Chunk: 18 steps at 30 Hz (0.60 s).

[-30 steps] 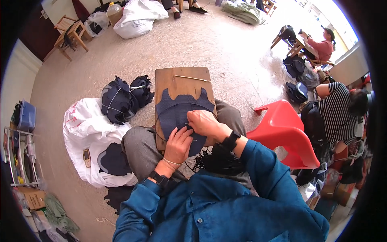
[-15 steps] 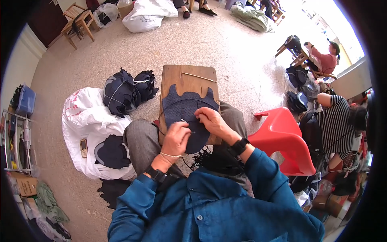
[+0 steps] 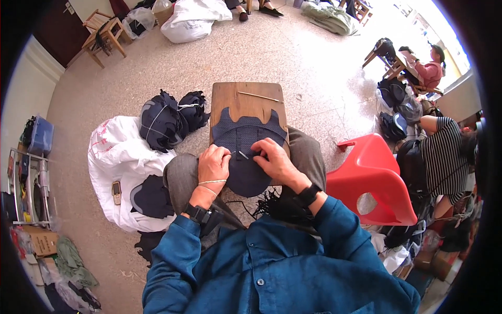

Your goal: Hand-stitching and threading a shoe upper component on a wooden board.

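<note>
A dark navy fabric piece point(image 3: 250, 177), cut like a shoe upper with two prongs at its far end, lies over the wooden stool top point(image 3: 229, 99) between my knees. At the left edge of the fabric is my left hand point(image 3: 213, 166), its fingers closed; whatever they pinch is too small to make out. My right hand point(image 3: 275, 161) rests on the fabric's right side, thumb and fingers pinched together on something hidden. Between the hands a small pale sliver point(image 3: 243, 155) shows against the dark cloth. A thin pale stick point(image 3: 259, 96) lies across the stool's far part.
To the left, bundles of dark cut pieces point(image 3: 162, 123) and a phone point(image 3: 116, 193) lie by and on a white sack point(image 3: 117, 149). A red plastic stool point(image 3: 374, 165) stands at my right, with a person in a striped top point(image 3: 444, 162) beyond.
My left hand has moved left and away from the fabric's middle, while my right hand stays near its place. The pale sliver now shows between them. The whole view has shifted slightly.
</note>
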Tool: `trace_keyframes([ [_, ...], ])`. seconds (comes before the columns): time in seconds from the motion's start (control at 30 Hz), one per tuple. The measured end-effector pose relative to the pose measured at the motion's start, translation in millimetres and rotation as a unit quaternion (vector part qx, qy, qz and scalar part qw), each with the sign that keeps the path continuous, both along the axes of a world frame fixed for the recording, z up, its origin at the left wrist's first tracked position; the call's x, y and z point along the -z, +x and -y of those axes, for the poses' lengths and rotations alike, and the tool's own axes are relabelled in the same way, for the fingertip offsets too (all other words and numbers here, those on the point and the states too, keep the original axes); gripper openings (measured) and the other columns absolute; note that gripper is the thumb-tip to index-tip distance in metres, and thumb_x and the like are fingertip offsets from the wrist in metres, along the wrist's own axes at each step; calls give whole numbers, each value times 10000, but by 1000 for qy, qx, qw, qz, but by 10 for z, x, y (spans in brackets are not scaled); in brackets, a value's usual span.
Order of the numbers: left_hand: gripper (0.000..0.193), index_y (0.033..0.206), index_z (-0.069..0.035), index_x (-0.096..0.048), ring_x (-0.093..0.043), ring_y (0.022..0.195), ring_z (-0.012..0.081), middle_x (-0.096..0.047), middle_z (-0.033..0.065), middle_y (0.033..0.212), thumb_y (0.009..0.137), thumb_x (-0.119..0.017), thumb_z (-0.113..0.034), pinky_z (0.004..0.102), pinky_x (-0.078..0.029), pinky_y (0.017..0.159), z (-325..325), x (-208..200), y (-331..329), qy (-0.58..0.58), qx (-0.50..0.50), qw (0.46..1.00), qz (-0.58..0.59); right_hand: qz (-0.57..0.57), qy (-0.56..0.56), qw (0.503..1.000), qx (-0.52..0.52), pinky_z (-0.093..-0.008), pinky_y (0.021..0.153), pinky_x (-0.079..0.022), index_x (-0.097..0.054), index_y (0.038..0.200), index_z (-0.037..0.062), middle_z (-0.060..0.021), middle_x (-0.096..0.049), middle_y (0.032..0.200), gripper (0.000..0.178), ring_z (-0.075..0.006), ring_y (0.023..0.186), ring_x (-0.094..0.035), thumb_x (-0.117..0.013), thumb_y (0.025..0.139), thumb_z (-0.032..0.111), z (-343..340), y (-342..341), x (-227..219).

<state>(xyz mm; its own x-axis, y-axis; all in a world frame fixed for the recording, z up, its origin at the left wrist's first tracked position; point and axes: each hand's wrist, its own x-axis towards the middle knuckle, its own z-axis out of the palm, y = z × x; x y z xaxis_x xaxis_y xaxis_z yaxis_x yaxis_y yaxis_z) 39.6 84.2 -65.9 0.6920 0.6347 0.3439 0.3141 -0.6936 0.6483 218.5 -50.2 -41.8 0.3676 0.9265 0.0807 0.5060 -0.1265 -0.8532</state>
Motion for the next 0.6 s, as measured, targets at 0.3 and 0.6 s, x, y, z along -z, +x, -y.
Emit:
trace_keyframes([
  [0.3, 45, 867, -57, -671, -621, 771, 288, -631, 89, 839, 868, -715, -66, 404, -455, 738, 33, -78, 31, 28, 3, 999, 14, 101, 76, 991, 49, -467, 798, -527, -645, 965, 34, -162, -620, 943, 99, -390, 923, -638, -687, 884, 72, 30, -117, 37],
  [0.6, 42, 865, -44, -690, -643, 765, 315, -641, 116, 850, 854, -725, -65, 426, -488, 724, -64, -56, 21, -19, 9, 1000, -4, 162, 47, 986, 0, -456, 768, -512, -597, 928, 33, -144, -614, 916, 151, -371, 914, -636, -720, 875, 103, -214, -200, 114],
])
